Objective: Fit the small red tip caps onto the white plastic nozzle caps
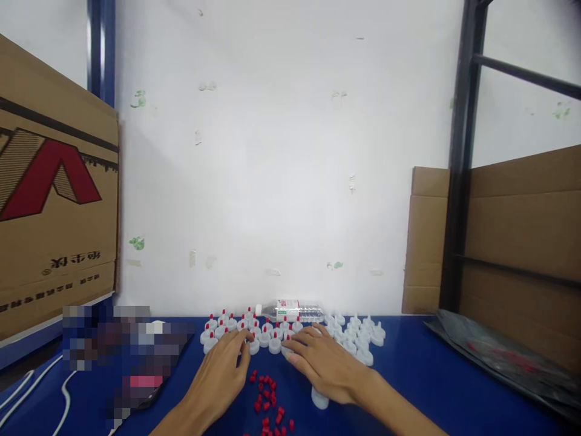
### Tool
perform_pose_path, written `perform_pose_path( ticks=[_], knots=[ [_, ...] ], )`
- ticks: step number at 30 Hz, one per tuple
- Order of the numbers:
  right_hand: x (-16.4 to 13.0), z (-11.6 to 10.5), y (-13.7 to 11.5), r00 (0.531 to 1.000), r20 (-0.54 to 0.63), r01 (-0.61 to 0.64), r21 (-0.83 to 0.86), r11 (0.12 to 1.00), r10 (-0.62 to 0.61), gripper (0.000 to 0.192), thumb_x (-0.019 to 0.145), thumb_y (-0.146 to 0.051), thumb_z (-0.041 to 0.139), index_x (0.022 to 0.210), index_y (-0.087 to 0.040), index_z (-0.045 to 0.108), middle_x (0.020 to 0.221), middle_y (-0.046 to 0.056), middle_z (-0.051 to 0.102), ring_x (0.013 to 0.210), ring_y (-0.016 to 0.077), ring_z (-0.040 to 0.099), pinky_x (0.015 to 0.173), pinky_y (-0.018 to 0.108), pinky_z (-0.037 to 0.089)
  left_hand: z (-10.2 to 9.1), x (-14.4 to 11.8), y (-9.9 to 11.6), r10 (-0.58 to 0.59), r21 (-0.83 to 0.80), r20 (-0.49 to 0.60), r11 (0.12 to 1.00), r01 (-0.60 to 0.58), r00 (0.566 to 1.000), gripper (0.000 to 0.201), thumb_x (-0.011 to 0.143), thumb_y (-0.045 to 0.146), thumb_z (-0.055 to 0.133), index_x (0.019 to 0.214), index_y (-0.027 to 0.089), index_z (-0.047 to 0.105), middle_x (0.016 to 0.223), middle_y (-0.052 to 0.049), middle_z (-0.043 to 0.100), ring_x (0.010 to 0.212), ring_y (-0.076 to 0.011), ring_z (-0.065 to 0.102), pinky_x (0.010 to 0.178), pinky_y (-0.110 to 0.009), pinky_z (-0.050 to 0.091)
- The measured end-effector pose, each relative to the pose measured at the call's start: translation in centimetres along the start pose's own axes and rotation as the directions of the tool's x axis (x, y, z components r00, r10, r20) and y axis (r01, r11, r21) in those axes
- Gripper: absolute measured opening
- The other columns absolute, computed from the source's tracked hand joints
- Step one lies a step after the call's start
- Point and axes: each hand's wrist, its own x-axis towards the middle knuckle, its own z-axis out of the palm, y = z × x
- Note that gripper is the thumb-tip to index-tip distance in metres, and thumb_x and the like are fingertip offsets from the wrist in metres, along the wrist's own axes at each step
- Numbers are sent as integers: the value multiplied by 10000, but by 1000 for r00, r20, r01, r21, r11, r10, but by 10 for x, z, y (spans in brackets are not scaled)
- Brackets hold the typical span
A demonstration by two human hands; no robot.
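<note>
My left hand (221, 370) reaches over the near edge of a group of white nozzle caps with red tips (274, 344). Its thumb and index finger are apart, touching or almost touching a red-tipped cap (253, 346). Spread fingers on my right hand (324, 363) lie over the caps at the group's right side, the thumb beside a white cap partly hidden by the fingers. Under the right palm a single white cap (320, 399) shows in part. Loose small red tips (266, 395) are scattered between my forearms. White nozzle caps without red tips (351, 335) stand right of the group.
A clear plastic bottle (290, 310) lies on its side behind the caps, against the white wall. A dark plastic bag (503, 357) rests at the right of the blue table (399, 387). Cardboard boxes (59, 181) stand left; white cables (66, 393) run at the front left.
</note>
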Motion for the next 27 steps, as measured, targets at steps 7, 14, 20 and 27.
perform_pose_path(
  ticks=[7, 14, 20, 27],
  knots=[
    [-4, -16, -7, 994, -90, 51, -26, 998, -54, 381, 1080, -459, 375, 1235, -225, 633, 1182, 68, 701, 1162, 244, 600, 1119, 455, 292, -7, -6, 12, 103, -15, -109, 994, -105, 989, 349, 1008, 230, 321, 1261, 228, 560, 1202, -86, 656, 1078, -238, 654, 921, -382, 523],
    [-10, -6, -20, 929, -162, 295, -223, 929, -334, 209, 1049, -386, 503, 998, -197, 576, 935, 46, 686, 829, 191, 633, 777, 323, 454, -1, -13, 33, 549, 225, -5, 815, -534, 836, 146, 994, 204, 501, 1105, 249, 584, 1075, -57, 630, 935, -248, 622, 829, -373, 510],
    [-8, 5, -18, 882, -353, 306, -74, 949, -312, 241, 1037, -448, 516, 1029, -207, 519, 933, 31, 704, 812, 163, 658, 755, 284, 485, -6, -15, 40, 627, 379, 24, 715, -588, 778, 102, 1005, 196, 471, 989, 219, 569, 1009, -66, 611, 820, -243, 577, 747, -359, 456],
    [-9, 7, -26, 771, -442, 424, -179, 888, -458, 271, 1075, -296, 463, 831, -201, 531, 803, 18, 691, 760, 135, 640, 699, 282, 466, 4, -14, 35, 584, 382, 72, 733, -563, 809, 245, 1052, 189, 339, 915, 231, 538, 862, -32, 613, 687, -210, 593, 607, -299, 365]
  ],
)
